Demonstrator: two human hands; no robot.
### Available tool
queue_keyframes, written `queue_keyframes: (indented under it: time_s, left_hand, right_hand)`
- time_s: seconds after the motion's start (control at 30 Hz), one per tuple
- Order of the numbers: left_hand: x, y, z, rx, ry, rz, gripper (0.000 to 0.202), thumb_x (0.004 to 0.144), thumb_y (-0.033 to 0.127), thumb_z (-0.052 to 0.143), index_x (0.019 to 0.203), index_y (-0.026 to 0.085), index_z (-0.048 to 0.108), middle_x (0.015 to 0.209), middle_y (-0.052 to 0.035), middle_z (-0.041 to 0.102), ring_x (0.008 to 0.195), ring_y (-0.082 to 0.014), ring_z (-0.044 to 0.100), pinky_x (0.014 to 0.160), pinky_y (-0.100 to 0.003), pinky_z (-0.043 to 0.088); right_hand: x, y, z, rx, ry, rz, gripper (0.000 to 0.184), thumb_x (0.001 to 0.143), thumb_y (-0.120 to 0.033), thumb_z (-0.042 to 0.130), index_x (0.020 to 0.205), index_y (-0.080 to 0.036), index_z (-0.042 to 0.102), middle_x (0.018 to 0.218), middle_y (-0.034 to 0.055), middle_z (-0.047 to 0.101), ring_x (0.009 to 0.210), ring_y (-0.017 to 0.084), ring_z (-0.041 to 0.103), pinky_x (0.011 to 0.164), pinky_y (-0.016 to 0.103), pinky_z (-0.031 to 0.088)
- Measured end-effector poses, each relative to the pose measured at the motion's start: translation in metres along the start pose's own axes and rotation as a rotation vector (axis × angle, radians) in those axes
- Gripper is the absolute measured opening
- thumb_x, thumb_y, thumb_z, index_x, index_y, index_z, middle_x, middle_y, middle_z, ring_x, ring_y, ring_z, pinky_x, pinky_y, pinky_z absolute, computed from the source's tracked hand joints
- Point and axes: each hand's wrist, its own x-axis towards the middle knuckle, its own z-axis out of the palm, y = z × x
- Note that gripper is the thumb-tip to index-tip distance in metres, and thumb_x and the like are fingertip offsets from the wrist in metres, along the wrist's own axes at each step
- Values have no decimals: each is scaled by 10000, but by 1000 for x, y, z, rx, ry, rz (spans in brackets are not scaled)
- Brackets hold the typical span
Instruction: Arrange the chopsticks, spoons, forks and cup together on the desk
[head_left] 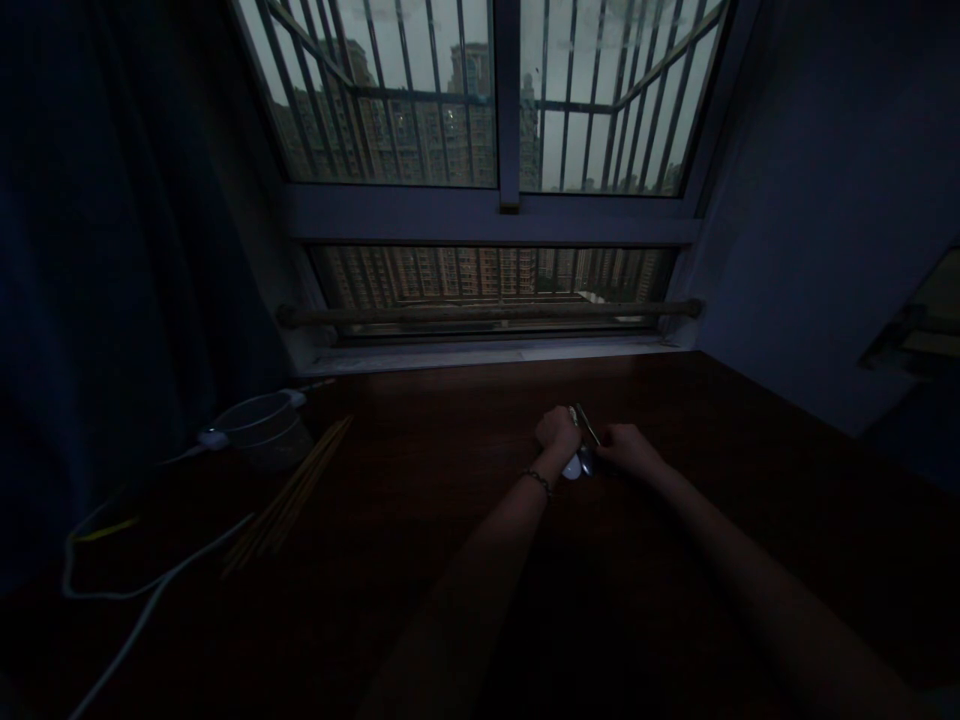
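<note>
In the dim head view, my left hand [559, 430] is closed, knuckles up, over the dark wooden surface, with a bracelet [538, 482] at its wrist. Right beside it lie a pale spoon [572, 468] and a shiny metal spoon [586, 461], bowls toward me; the hand partly covers their handles. My right hand [628, 450] is closed too, its fingertips pinching the near end of a thin metallic utensil [588, 424] that slants away toward the left hand. What my left fingers hold is hidden.
A clear plastic cup [264, 430] stands at the left beside a bundle of chopsticks [289, 497]. White cables [161, 582] run along the left edge near a blue curtain [127, 250]. Behind the wooden surface [420, 470] is a barred window with a rail [487, 313].
</note>
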Motion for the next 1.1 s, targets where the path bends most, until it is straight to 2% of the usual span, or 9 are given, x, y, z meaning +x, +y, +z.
queue_keyframes:
  time_s: [0.37, 0.5, 0.6, 0.67, 0.73, 0.83, 0.93, 1.0, 1.1]
  left_hand:
    - [-12, 6, -15, 77, 37, 75, 196, 721, 254, 632, 893, 166, 663, 952, -121, 671, 907, -283, 634, 683, -341, 494]
    - [-27, 11, -55, -15, 147, 122, 254, 725, 382, 663, 910, 207, 665, 944, -71, 678, 895, -236, 631, 669, -296, 461]
    - [-46, -3, -98, -109, 228, 194, 205, 747, 388, 651, 868, 224, 671, 886, -16, 682, 836, -168, 622, 643, -252, 419]
    - [-58, -30, -126, -91, 270, 223, 178, 775, 360, 630, 854, 206, 673, 858, -12, 679, 809, -145, 610, 650, -243, 405]
    - [-69, -72, -147, -38, 303, 199, 166, 805, 342, 595, 835, 196, 668, 838, -6, 672, 786, -130, 601, 667, -237, 401]
    - [-76, -152, -166, 154, 368, 81, 186, 829, 328, 545, 874, 175, 642, 889, -30, 650, 814, -149, 577, 690, -240, 404]
    - [-77, -224, -175, 408, 396, -88, 241, 837, 334, 523, 925, 125, 605, 992, -87, 613, 954, -196, 541, 843, -266, 398]
    - [-76, -255, -181, 573, 381, -184, 333, 836, 381, 511, 977, 89, 587, 1051, -135, 589, 1034, -247, 511, 915, -318, 375]
    - [-79, -276, -193, 638, 420, -395, 522, 793, 482, 525, 1097, 58, 540, 1123, -198, 541, 1070, -332, 486, 864, -380, 415]
  right_hand:
    - [6, 10, 3, 45, -27, -23, 133, 757, -235, 616, 767, -103, 624, 750, 65, 619, 682, 143, 562, 567, 221, 335]
    - [-1, 5, -10, 90, 28, -2, 178, 785, -287, 608, 758, -111, 612, 721, 55, 610, 654, 144, 554, 538, 231, 322]
    - [-12, -16, -25, 160, 161, -8, 173, 804, -282, 591, 753, -117, 601, 698, 44, 598, 636, 138, 539, 538, 234, 313]
    - [-22, -40, -31, 247, 215, -72, 172, 819, -270, 577, 745, -117, 606, 685, 34, 589, 632, 131, 528, 556, 233, 317]
    - [-34, -70, -31, 376, 140, -133, 185, 833, -257, 556, 741, -110, 620, 667, 28, 580, 624, 125, 517, 568, 230, 327]
    - [-50, -123, -17, 662, -201, -177, 190, 841, -230, 528, 724, -105, 609, 599, 9, 547, 558, 105, 493, 528, 214, 332]
    - [-54, -180, 10, 929, -487, -166, 261, 857, -222, 495, 622, -115, 533, 474, -22, 450, 392, 76, 360, 399, 212, 240]
    - [-49, -220, 30, 1031, -580, -151, 210, 839, -164, 503, 647, -94, 553, 507, -12, 481, 387, 65, 360, 376, 198, 237]
    - [-35, -274, 61, 1129, -661, -64, 150, 826, -134, 501, 700, -83, 566, 566, 12, 534, 405, 74, 409, 364, 187, 266]
